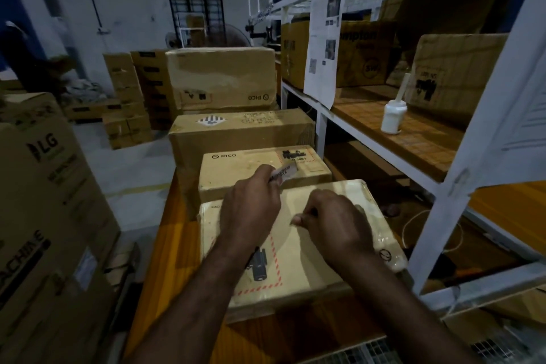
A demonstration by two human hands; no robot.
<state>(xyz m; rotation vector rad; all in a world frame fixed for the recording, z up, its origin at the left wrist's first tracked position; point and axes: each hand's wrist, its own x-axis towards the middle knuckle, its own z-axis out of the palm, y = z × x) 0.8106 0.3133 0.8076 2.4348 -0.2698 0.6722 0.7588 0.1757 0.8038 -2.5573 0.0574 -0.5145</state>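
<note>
A flat cardboard box wrapped in clear film lies in front of me on an orange surface, a red dashed frame printed on its top. My left hand hovers over the box's far edge and pinches a small white printed label. My right hand is above the box's middle, fingers curled, thumb and fingertip pinched together; what it pinches is too small to tell. Just behind sits a second PICO box.
More cartons are stacked beyond. A tall LG carton stands at the left. A white metal shelf rack runs along the right, holding boxes and a white glue bottle. A printed sheet hangs from the rack.
</note>
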